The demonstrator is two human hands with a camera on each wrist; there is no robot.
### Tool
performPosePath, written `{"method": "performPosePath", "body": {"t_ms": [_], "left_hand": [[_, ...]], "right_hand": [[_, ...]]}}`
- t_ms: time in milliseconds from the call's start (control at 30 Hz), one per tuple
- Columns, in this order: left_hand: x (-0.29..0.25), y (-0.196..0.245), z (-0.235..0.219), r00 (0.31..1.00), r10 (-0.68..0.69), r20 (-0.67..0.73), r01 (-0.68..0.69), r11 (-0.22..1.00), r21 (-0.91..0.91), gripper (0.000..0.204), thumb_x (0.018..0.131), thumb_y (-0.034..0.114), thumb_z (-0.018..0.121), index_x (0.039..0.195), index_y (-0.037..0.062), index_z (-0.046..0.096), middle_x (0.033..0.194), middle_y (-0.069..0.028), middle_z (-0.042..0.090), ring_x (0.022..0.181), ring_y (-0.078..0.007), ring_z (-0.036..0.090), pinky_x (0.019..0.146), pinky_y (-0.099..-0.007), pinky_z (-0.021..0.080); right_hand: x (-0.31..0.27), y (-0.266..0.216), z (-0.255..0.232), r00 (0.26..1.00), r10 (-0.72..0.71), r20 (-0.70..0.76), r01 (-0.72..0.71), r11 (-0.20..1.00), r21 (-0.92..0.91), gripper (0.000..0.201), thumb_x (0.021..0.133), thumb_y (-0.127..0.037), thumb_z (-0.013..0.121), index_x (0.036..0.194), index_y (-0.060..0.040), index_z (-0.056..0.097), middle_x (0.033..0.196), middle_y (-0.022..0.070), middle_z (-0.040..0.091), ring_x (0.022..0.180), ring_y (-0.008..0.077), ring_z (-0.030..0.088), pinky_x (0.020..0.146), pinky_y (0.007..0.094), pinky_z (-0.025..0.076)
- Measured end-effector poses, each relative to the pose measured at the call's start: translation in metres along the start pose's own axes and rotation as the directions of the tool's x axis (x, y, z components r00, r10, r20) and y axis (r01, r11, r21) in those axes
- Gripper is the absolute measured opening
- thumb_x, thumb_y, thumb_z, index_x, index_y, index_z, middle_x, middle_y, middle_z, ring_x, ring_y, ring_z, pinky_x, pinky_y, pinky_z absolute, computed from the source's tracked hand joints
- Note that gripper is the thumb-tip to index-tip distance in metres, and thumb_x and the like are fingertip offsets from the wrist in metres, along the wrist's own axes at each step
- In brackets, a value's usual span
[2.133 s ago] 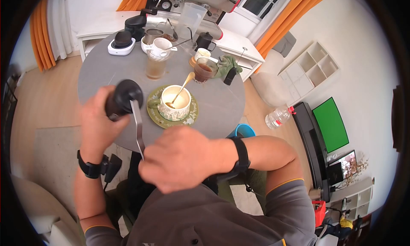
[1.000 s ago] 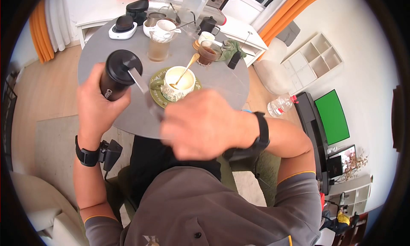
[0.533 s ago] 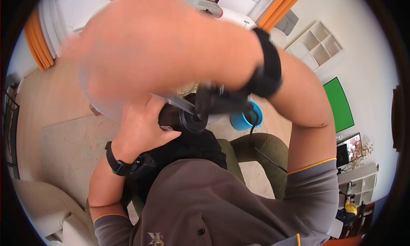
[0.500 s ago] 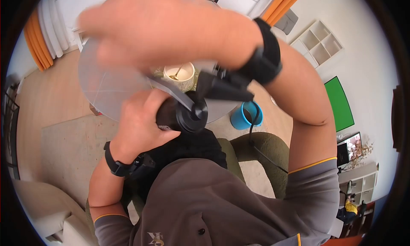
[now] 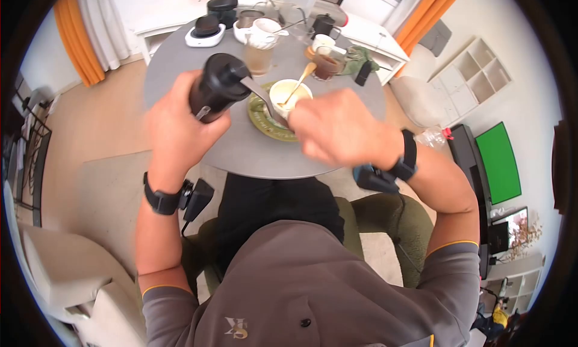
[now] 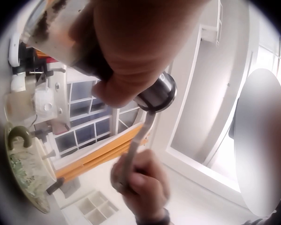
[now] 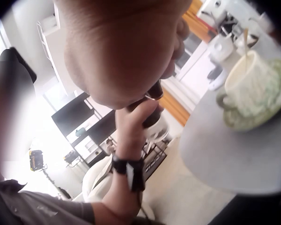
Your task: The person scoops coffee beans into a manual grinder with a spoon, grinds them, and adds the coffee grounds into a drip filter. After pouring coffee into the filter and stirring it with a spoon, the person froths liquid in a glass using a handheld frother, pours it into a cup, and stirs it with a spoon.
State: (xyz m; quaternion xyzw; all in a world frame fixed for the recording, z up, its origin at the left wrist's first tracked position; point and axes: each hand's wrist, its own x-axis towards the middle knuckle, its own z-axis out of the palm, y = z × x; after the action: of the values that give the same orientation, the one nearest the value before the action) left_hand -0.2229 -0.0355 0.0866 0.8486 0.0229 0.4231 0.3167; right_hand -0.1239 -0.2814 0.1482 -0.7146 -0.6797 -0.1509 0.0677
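My left hand [image 5: 180, 123] grips the body of a black manual coffee grinder [image 5: 218, 85], held up above the near left side of the round table. Dark grounds cling inside the grinder's clear catch jar [image 6: 46, 29] in the left wrist view. My right hand [image 5: 344, 130] is curled round the end of the metal crank [image 5: 262, 96], hiding its knob. Behind the hands stands a patterned cup [image 5: 291, 92] on a green saucer [image 5: 263, 124], a gold spoon [image 5: 306, 73] leaning in it. The right hand partly covers the cup and saucer in the head view.
Toward the back of the grey table [image 5: 232, 157] are a white dripper [image 5: 265, 37] over a glass, a glass of brown liquid [image 5: 326, 68], a white scale [image 5: 205, 39] with a black object on it, and a green cloth [image 5: 360, 59].
The right hand has swung the crank round, passing high over the table and coming back to the right. The grinder dipped toward the lap, then rose back over the table.
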Motion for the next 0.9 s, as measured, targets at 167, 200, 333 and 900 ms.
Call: {"method": "performPosePath", "body": {"t_ms": [167,200,333,900], "left_hand": [[-0.010,-0.005,0.028,0.983,0.045,0.179,-0.061,0.995,0.082,0.047,0.070,0.017,0.082,0.113,0.0106,0.065,0.086,-0.0136,0.073,0.077,-0.0334,0.072,0.070,-0.0411,0.056],[-0.013,-0.002,0.032,0.972,0.067,0.226,-0.083,0.995,0.063,0.047,0.069,0.021,0.081,0.112,0.0136,0.064,0.087,-0.0114,0.073,0.079,-0.0349,0.071,0.069,-0.0442,0.056],[-0.031,0.012,0.036,0.905,0.218,0.364,-0.207,0.976,-0.068,0.051,0.068,0.020,0.080,0.117,0.0130,0.065,0.090,-0.0112,0.074,0.079,-0.0361,0.071,0.071,-0.0421,0.057],[0.004,-0.008,0.003,0.862,0.069,0.501,0.432,0.414,-0.801,0.035,0.082,0.010,0.078,0.112,-0.0007,0.063,0.090,-0.0074,0.071,0.082,-0.0162,0.070,0.078,-0.0307,0.055]], "right_hand": [[0.014,-0.066,0.007,0.938,-0.280,-0.202,0.297,0.953,0.057,0.022,0.066,-0.026,0.067,0.076,-0.0117,0.053,0.069,0.0036,0.044,0.055,0.0210,0.050,0.048,0.0372,0.040],[0.019,-0.073,0.003,0.923,-0.312,-0.225,0.329,0.944,0.042,0.021,0.064,-0.024,0.065,0.075,-0.0105,0.053,0.069,0.0022,0.040,0.054,0.0195,0.046,0.046,0.0347,0.035],[0.057,-0.082,-0.014,0.827,-0.391,-0.403,0.367,0.920,-0.140,0.017,0.070,-0.025,0.065,0.073,-0.0112,0.055,0.065,0.0032,0.044,0.051,0.0212,0.048,0.046,0.0372,0.037],[0.071,0.043,-0.053,0.942,0.335,0.006,-0.332,0.935,-0.128,0.024,0.092,-0.021,0.051,0.101,-0.0021,0.064,0.083,0.0251,0.068,0.080,0.0427,0.068,0.073,0.0506,0.053]]}}
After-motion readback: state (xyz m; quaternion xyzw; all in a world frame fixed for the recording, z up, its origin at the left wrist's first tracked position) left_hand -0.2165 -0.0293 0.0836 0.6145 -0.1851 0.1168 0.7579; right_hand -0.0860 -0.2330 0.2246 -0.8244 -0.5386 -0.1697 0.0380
